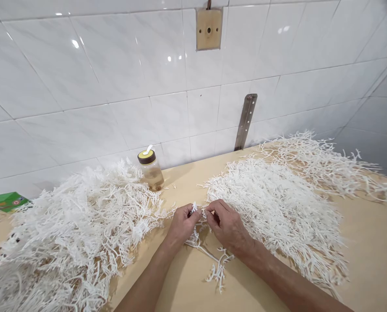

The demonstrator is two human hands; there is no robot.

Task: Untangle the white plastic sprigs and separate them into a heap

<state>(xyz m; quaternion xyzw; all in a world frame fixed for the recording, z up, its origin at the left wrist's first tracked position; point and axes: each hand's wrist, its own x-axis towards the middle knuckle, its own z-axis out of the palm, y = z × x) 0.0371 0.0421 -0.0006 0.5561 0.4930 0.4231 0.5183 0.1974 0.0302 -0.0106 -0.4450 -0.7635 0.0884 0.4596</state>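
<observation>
Near the middle of the table, my left hand [183, 222] is closed on a small white branched piece [194, 208] that pokes out above its thumb and finger. Just to its right, my right hand [224, 221] pinches at the same spot, its thumb and forefinger together; whatever lies between them is too small to name. Below both hands a white branched sprig [218, 271] lies on the wooden table [187, 284], its stem running up under my left hand.
A large heap of white branches [83, 229] covers the left side, and another pile [274, 199] lies at the right. Looser branches [323, 162] are behind it. A lidded jar [153, 174], a green box [7, 201] and a metal strip [245, 122] stand near the tiled wall.
</observation>
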